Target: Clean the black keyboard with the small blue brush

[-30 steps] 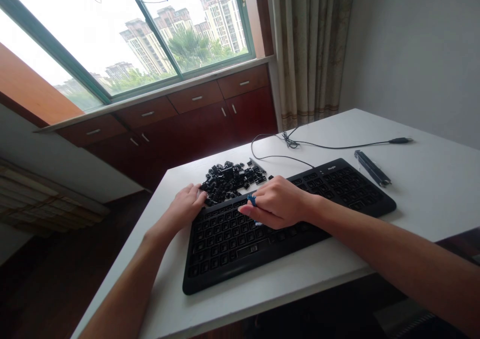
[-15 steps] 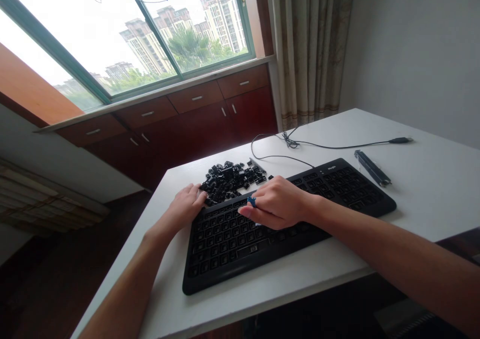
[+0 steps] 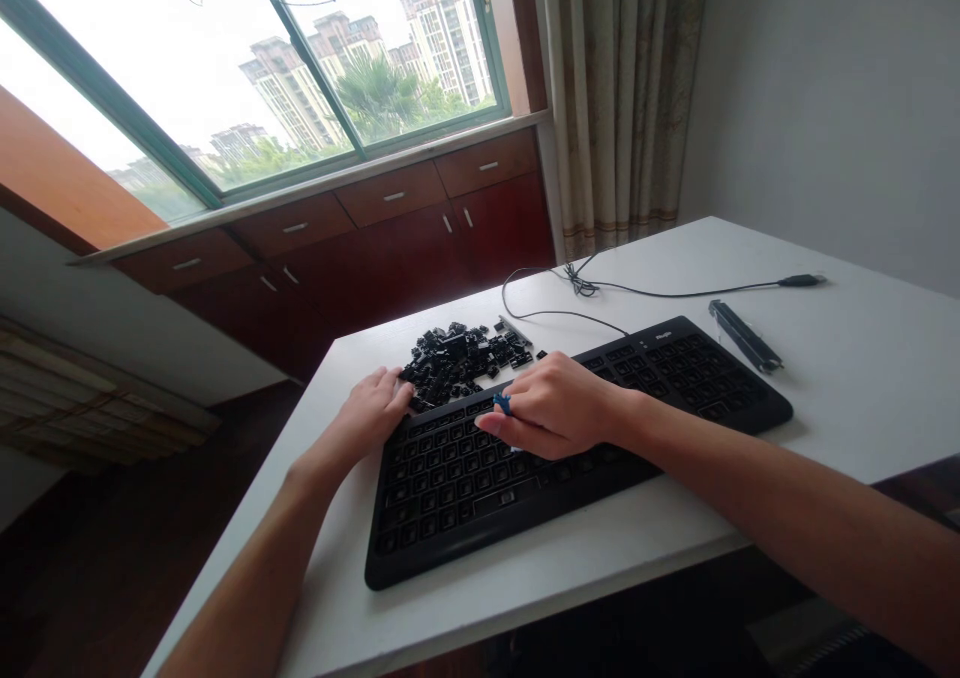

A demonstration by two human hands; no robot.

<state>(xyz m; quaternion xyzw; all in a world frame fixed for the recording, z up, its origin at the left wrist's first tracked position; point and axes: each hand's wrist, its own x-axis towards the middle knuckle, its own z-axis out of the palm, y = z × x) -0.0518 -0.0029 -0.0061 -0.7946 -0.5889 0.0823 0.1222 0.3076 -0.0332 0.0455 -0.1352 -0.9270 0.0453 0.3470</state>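
Note:
A black keyboard with its keycaps off lies at a slant on the white table, rows of bare key sockets showing. Over its middle is my right hand, closed around a small blue thing whose tip pokes out between thumb and forefinger. A pale bit shows below that fist; the rest is hidden, so its kind is unclear. My left hand rests at the keyboard's far left corner, fingers stretched out beside a heap of loose black keycaps.
From the keyboard's back edge a thin black cable runs to a USB plug, with a tied bundle midway. A dark, narrow strip-like object lies to the right. Behind the table stand red-brown cabinets under a window.

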